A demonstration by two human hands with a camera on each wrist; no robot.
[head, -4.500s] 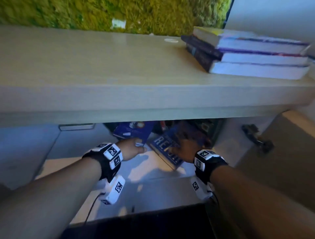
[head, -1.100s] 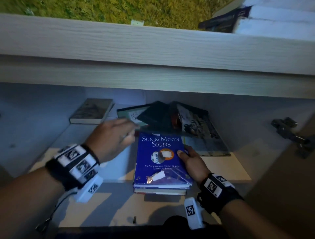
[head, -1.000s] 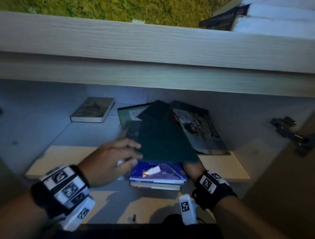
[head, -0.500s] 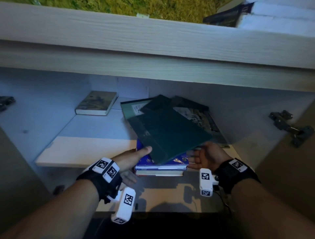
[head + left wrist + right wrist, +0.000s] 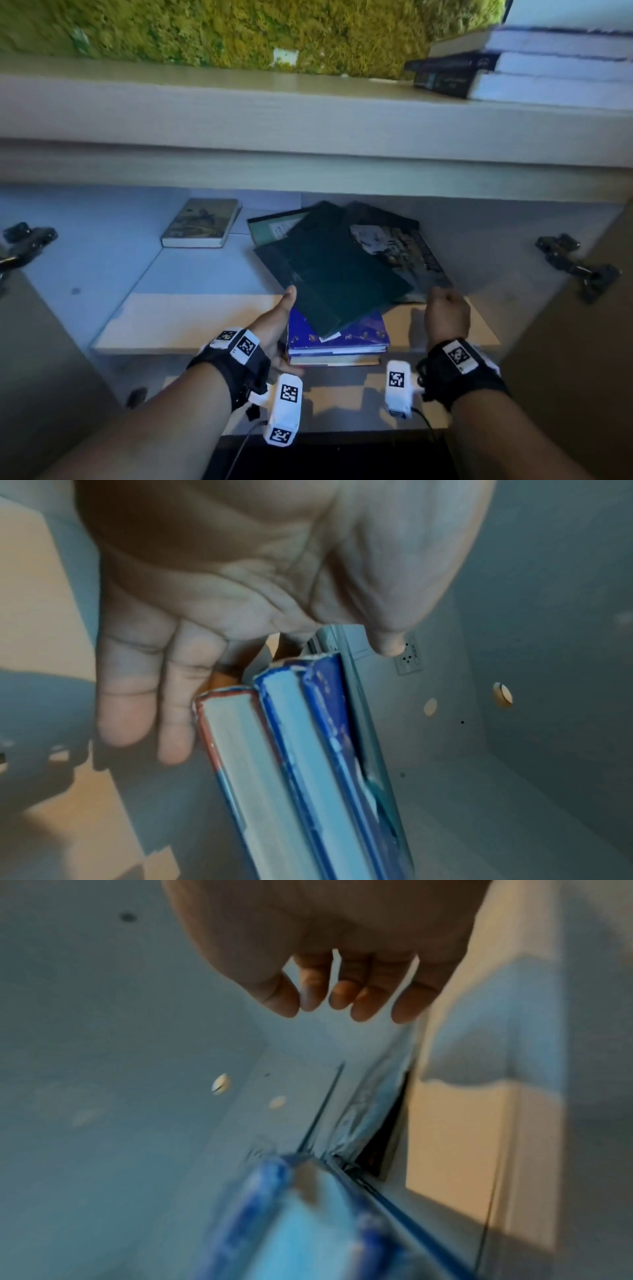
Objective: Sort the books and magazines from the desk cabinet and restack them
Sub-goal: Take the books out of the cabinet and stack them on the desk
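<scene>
A dark green book lies askew on a short stack topped by a blue book at the shelf's front edge. My left hand is at the stack's left corner. Its thumb rests on the green book's edge, and its straight fingers lie beside the bottom book. My right hand hovers at the right with loosely curled fingers and holds nothing. It is close to the corner of a dark magazine. A teal book pokes out behind the green one.
A small book lies at the back left of the cabinet shelf. Three thick books are stacked on the desktop at the right. Door hinges stick out on both sides.
The green book was drawn forward onto the blue stack. My right hand has come out from under its right edge and moved right. My left hand stays at the stack's left corner.
</scene>
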